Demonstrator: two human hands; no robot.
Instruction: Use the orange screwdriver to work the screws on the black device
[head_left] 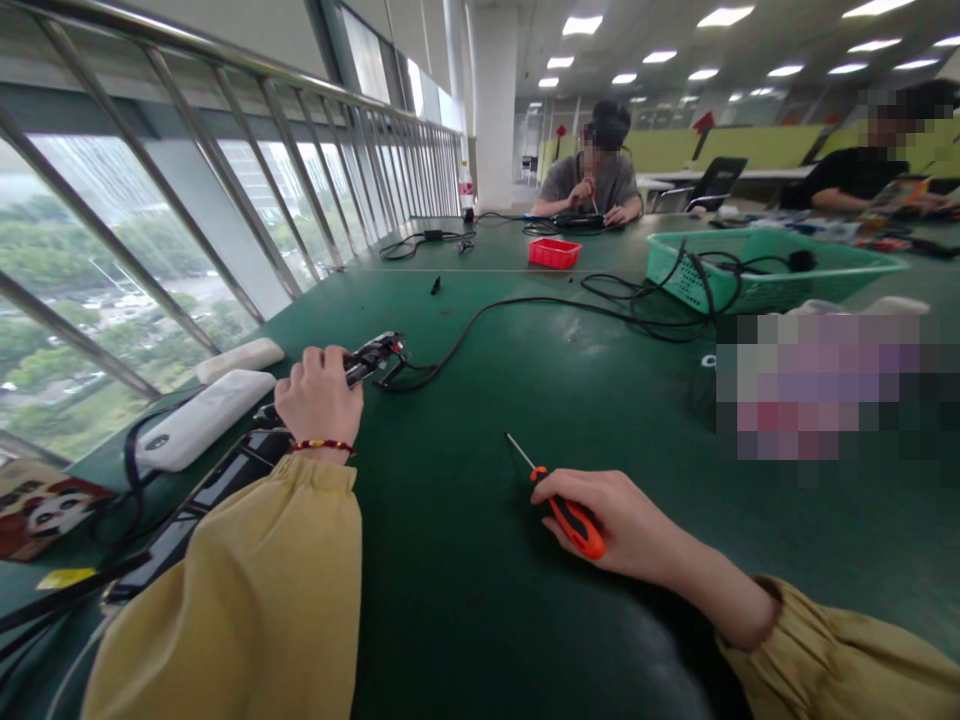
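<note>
My left hand [321,395] is closed around a long black device [373,358] with bare wires and metal parts showing at its far end. A black cord runs from that end across the green table [450,600]. Part of the device is hidden under my fingers. Held in my right hand [619,515] is a screwdriver [574,520] with an orange and black handle. Its thin shaft points up and left, with the tip close to the tabletop and apart from the device.
White power-bank-like blocks [210,420] and a black shiny case [195,505] lie by the railing [247,150]. Further off are a small red basket [555,254], a green basket [772,270] with cords, and a bottle [466,190]. Two people sit across.
</note>
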